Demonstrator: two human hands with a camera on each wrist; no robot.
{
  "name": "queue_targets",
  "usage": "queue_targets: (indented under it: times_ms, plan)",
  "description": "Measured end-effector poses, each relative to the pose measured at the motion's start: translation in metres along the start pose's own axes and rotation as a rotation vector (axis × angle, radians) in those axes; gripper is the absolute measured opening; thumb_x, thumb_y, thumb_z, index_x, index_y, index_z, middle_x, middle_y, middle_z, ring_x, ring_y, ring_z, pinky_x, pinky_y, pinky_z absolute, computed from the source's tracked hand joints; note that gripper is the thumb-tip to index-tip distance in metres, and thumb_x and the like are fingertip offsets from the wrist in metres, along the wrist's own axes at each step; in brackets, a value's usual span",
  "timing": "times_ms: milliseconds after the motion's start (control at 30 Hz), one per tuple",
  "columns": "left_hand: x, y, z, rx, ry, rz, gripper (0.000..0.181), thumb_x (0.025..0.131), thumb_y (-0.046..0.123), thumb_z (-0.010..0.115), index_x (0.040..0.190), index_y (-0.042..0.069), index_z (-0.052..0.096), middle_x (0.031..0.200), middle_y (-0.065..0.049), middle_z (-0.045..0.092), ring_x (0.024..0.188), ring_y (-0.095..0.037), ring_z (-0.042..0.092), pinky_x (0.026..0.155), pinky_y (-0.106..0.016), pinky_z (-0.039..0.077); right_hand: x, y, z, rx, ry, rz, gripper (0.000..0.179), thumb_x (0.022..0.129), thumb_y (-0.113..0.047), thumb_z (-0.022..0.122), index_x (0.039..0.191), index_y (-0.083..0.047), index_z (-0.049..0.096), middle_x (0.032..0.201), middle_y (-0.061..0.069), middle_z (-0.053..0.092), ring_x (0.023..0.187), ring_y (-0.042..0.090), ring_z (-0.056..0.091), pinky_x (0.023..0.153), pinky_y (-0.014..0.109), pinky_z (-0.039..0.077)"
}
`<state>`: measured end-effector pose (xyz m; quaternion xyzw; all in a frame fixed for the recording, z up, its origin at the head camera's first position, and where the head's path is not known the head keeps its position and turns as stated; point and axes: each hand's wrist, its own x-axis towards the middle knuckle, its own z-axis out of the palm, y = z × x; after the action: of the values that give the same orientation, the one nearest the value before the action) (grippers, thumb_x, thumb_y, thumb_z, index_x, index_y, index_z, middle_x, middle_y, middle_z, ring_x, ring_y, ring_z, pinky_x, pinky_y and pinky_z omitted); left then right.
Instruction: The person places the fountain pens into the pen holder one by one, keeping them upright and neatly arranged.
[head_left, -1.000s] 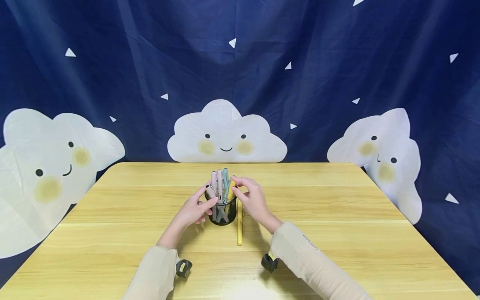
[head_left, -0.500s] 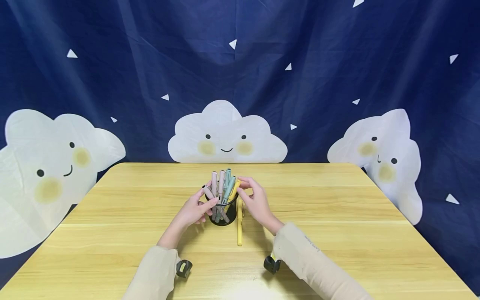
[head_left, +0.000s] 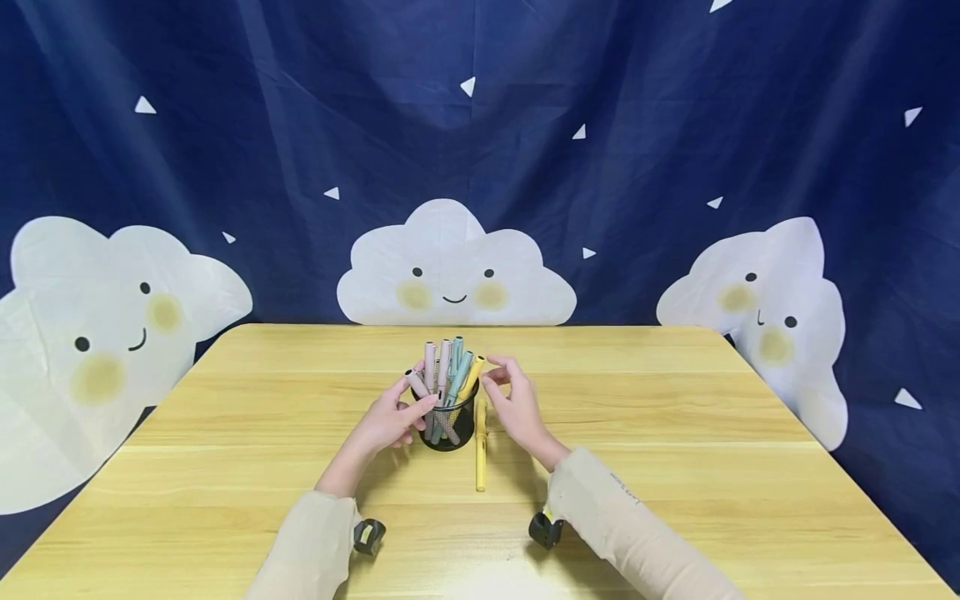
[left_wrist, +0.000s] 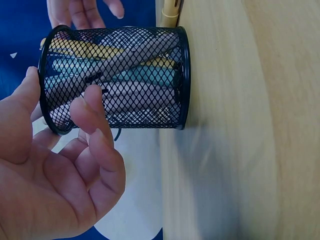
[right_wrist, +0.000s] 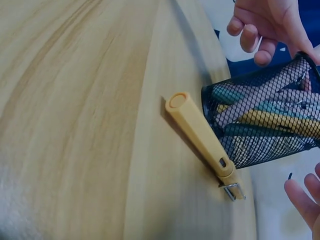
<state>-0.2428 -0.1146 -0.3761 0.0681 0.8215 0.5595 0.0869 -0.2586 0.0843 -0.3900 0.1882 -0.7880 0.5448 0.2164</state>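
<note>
A black mesh pen holder [head_left: 459, 432] stands upright on the table, with several pens in it. Pale pink-grey pens [head_left: 430, 363] lean on its left, teal pens [head_left: 458, 380] are in the middle, and a yellow pen [head_left: 471, 377] tilts to the right. My left hand [head_left: 384, 422] holds the holder's left side, thumb at the rim and fingers against the mesh. To the right, my right hand [head_left: 519, 410] hovers with bent fingers just off the yellow pen, holding nothing. Another yellow pen [right_wrist: 197, 131] lies on the table beside the holder's base.
The wooden table [head_left: 675, 467] extends on both sides of the arms. A dark blue curtain [head_left: 600, 167] with white clouds hangs behind its far edge. Black wrist devices [head_left: 545, 530] sit below both sleeves.
My right hand has let go of the yellow pen in the holder and moved slightly right. That pen and a teal one now lean further right. My left hand stays put.
</note>
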Motion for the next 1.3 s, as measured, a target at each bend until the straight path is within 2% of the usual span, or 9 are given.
queue_targets:
  times_ms: [233,667,900,967,1133,1200,1300]
  plan:
    - [-0.001,0.001,0.000,-0.012,-0.004,0.000,0.065,0.088,0.027,0.057,0.143,0.022,0.023,0.068,-0.010,0.057,0.043,-0.013,0.042,0.040,-0.022,0.034,-0.003,0.009,0.000,-0.034,-0.033,0.054,0.027,0.085,-0.003,0.056,0.110,0.004,0.053,0.089,0.015,0.061,0.080,0.026,0.055,0.060,0.026,0.043]
    - [-0.002,0.003,0.000,-0.019,-0.004,-0.008,0.066,0.088,0.029,0.058,0.143,0.024,0.023,0.069,-0.012,0.057,0.043,-0.015,0.042,0.040,-0.023,0.033,-0.009,0.018,-0.001,-0.036,-0.050,0.141,0.025,0.084,0.000,0.055,0.108,0.007,0.054,0.087,0.016,0.061,0.076,0.025,0.054,0.049,0.023,0.046]
    - [-0.001,0.002,0.000,-0.023,-0.005,-0.005,0.065,0.088,0.029,0.057,0.143,0.023,0.023,0.068,-0.012,0.057,0.043,-0.014,0.042,0.039,-0.022,0.033,-0.012,0.023,-0.001,0.033,-0.080,0.183,0.025,0.084,0.003,0.054,0.108,0.009,0.054,0.086,0.017,0.059,0.071,0.029,0.054,0.048,0.034,0.050]
    - [-0.001,0.001,0.000,-0.025,-0.006,-0.003,0.065,0.088,0.029,0.058,0.143,0.023,0.023,0.068,-0.011,0.056,0.043,-0.014,0.042,0.039,-0.022,0.033,-0.013,0.014,-0.003,0.050,-0.091,0.188,0.025,0.084,0.006,0.053,0.108,0.012,0.054,0.085,0.021,0.058,0.072,0.035,0.054,0.048,0.038,0.049]
    - [-0.001,0.000,0.000,-0.025,-0.008,0.001,0.065,0.088,0.029,0.058,0.143,0.022,0.024,0.067,-0.010,0.056,0.043,-0.013,0.042,0.039,-0.022,0.033,-0.016,0.016,-0.004,0.051,-0.119,0.196,0.025,0.084,0.007,0.052,0.108,0.013,0.053,0.085,0.021,0.057,0.073,0.034,0.053,0.049,0.034,0.050]
    - [0.000,0.000,0.000,-0.024,-0.006,0.001,0.065,0.088,0.029,0.058,0.143,0.022,0.024,0.067,-0.011,0.056,0.042,-0.013,0.042,0.039,-0.022,0.033,-0.016,0.028,-0.001,0.022,-0.124,0.188,0.025,0.084,0.004,0.054,0.108,0.011,0.054,0.084,0.017,0.058,0.073,0.026,0.054,0.052,0.028,0.049]
    - [0.000,-0.001,0.000,-0.018,-0.002,0.002,0.065,0.087,0.030,0.058,0.143,0.023,0.024,0.067,-0.011,0.057,0.043,-0.013,0.042,0.040,-0.022,0.033,-0.018,0.030,0.001,-0.017,-0.132,0.185,0.025,0.083,0.003,0.055,0.108,0.009,0.055,0.083,0.013,0.058,0.070,0.023,0.055,0.054,0.023,0.048]
